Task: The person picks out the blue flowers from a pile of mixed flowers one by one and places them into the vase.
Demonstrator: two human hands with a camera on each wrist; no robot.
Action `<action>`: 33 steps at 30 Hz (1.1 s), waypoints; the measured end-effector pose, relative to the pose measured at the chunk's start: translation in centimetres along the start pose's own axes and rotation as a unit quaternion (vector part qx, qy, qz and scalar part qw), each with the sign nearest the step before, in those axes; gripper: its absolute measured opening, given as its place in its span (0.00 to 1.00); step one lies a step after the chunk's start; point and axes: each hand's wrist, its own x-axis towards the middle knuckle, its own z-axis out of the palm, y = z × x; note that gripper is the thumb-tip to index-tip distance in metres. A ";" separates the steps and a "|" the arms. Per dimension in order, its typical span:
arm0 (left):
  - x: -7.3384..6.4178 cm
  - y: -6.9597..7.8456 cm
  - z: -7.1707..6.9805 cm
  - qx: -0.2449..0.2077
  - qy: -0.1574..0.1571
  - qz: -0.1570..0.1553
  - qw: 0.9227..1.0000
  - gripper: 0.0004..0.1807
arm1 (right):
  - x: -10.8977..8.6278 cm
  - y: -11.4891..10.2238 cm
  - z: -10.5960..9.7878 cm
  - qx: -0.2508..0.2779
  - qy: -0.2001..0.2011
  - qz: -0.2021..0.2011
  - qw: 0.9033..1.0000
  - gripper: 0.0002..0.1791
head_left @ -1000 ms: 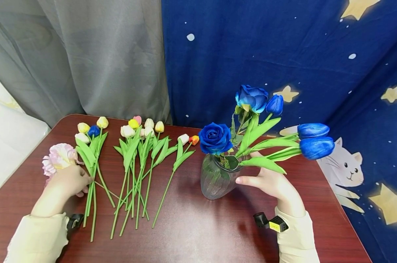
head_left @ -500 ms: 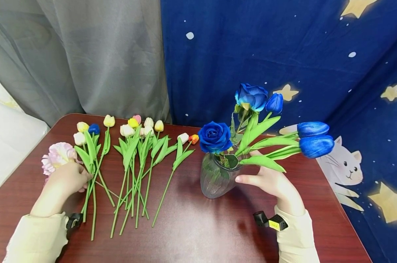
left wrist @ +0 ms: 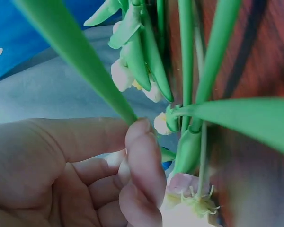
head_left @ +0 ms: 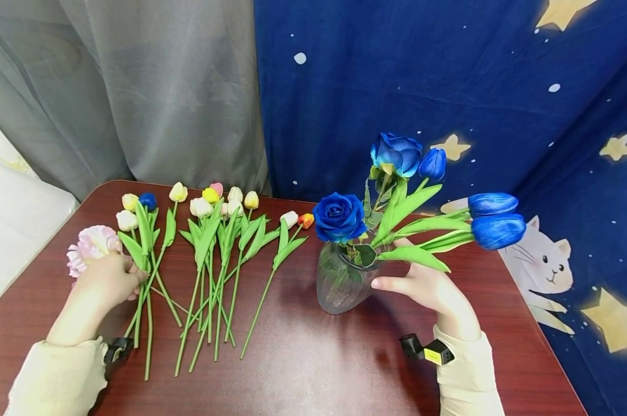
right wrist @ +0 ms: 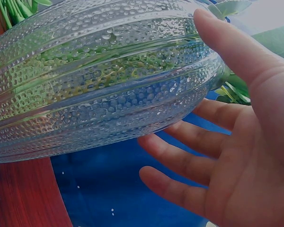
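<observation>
My left hand (head_left: 103,282) pinches a thin green stem between thumb and forefinger, which the left wrist view shows up close. It belongs to a pale yellow tulip (head_left: 178,192) that leans right, across other stems. Beside that hand lie a white tulip (head_left: 127,221), a blue tulip (head_left: 148,201) and a frilly pink flower (head_left: 92,245). My right hand (head_left: 430,289) is at the ribbed glass vase (right wrist: 109,94), thumb along its near side and fingers spread, nearly straight, behind it. The vase holds blue roses (head_left: 339,218) and blue tulips (head_left: 498,231).
Several white and yellow tulips (head_left: 201,208) lie in a loose group at the table's middle left. An orange tulip (head_left: 306,221) lies between them and the vase. Behind the dark red table (head_left: 313,370) hang a grey curtain (head_left: 183,86) and a blue starry curtain (head_left: 355,69).
The pale yellow tulip's head has swung right, away from the white and blue tulips, with its stem end shifting left. My left hand has barely moved; my right hand stays at the vase.
</observation>
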 end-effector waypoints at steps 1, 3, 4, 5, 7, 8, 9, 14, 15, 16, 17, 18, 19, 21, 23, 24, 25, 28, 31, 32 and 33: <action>0.0 0.1 0.0 0.001 0.005 0.002 1.000 0.14 | 0.0 0.0 0.0 -0.003 0.002 0.000 1.000 0.35; -0.1 0.2 0.0 0.000 0.013 0.003 1.000 0.15 | -0.1 0.0 -0.1 -0.007 0.005 -0.002 1.000 0.35; -0.1 0.3 -0.1 -0.001 0.017 0.005 1.000 0.15 | 0.0 0.0 0.0 -0.007 0.005 -0.001 1.000 0.35; -0.1 0.3 -0.1 -0.002 0.022 0.006 1.000 0.16 | 0.0 0.0 0.0 -0.009 0.004 -0.002 1.000 0.35; -0.1 0.5 -0.1 -0.004 0.029 0.010 1.000 0.16 | 0.0 0.0 0.0 -0.005 0.002 -0.001 1.000 0.35; -0.1 0.6 -0.2 -0.003 0.034 0.012 0.999 0.17 | 0.0 0.0 0.0 -0.001 -0.001 0.000 1.000 0.35; -0.2 0.7 -0.2 -0.002 0.040 0.015 0.999 0.17 | 0.0 0.0 0.0 0.002 -0.003 0.002 1.000 0.36; -0.3 1.4 -0.3 -0.005 0.064 0.022 0.998 0.16 | 0.0 0.0 0.0 0.004 -0.005 0.000 1.000 0.36; -0.4 1.6 -0.3 -0.005 0.069 0.025 0.997 0.16 | 0.1 0.0 0.1 0.004 -0.004 -0.001 1.000 0.36; -0.4 1.8 -0.3 -0.006 0.075 0.029 0.997 0.15 | 0.1 0.0 0.1 0.004 -0.003 -0.002 1.000 0.36; -0.5 2.1 -0.3 -0.006 0.082 0.034 0.996 0.15 | 0.1 0.0 0.1 0.005 -0.002 -0.003 1.000 0.36; -0.6 2.3 -0.4 -0.006 0.089 0.039 0.995 0.15 | 0.1 -0.1 0.1 0.004 -0.001 -0.003 1.000 0.36; -0.7 2.6 -0.4 -0.006 0.096 0.045 0.994 0.15 | 0.1 -0.1 0.1 0.003 0.000 -0.002 1.000 0.36; -0.9 3.1 -0.5 -0.008 0.107 0.054 0.993 0.14 | 0.1 -0.1 0.0 0.002 0.000 0.001 1.000 0.36; -1.0 3.6 -0.5 -0.010 0.119 0.064 0.991 0.13 | 0.1 -0.1 0.0 0.000 -0.002 0.006 1.000 0.36; -1.1 3.8 -0.5 -0.010 0.125 0.069 0.990 0.13 | 0.1 -0.1 0.1 -0.002 -0.003 0.007 1.000 0.36; -1.2 4.0 -0.5 -0.012 0.129 0.073 0.989 0.13 | 0.1 -0.1 0.1 -0.003 -0.004 0.008 1.000 0.36; -1.3 4.6 -0.6 -0.013 0.148 0.082 0.986 0.12 | 0.1 -0.1 0.1 -0.004 -0.005 0.008 1.000 0.36; -1.5 5.2 -0.6 -0.022 0.161 0.086 0.983 0.10 | 0.1 -0.2 0.1 -0.002 -0.006 0.009 1.000 0.36; -1.6 5.4 -0.7 -0.023 0.166 0.088 0.982 0.10 | 0.1 -0.2 0.1 -0.003 -0.006 0.009 1.000 0.36; -1.7 5.6 -0.7 -0.027 0.170 0.090 0.981 0.10 | 0.1 -0.2 0.0 -0.003 -0.006 0.010 1.000 0.36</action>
